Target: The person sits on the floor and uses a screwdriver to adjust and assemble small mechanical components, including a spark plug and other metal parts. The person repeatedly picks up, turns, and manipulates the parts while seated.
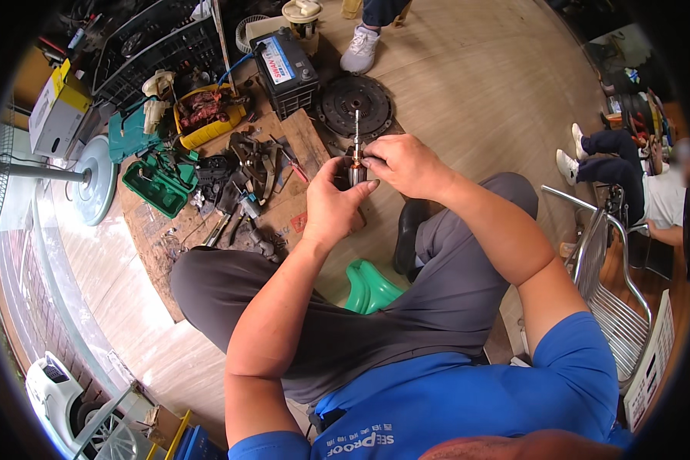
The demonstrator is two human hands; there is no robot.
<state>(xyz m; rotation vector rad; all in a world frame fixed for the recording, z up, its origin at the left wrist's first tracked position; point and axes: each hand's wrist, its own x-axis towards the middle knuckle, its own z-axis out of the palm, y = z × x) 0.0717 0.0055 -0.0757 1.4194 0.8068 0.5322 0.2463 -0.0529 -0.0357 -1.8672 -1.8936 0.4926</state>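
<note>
Above my knees I hold what looks like a small motor armature (356,175), upright, its thin bright shaft pointing away from me and a copper-coloured band around its middle. My left hand (333,201) is closed round its lower body, the thumb on the near side. From the right, my right hand (408,165) pinches at the copper band with thumb and forefinger; the other fingers are curled. Beyond the shaft tip lies a dark round clutch plate (354,104). Left of my hands, a red-handled tool (293,165) rests on the wooden board (305,138).
A car battery (285,67), a yellow tray of red parts (215,115), a green case (159,186) and loose metal parts (253,159) crowd the left. A green stool (369,287) shows between my legs. Another person (665,195) sits far right, near a metal chair (606,284); someone's shoe (359,51) is ahead.
</note>
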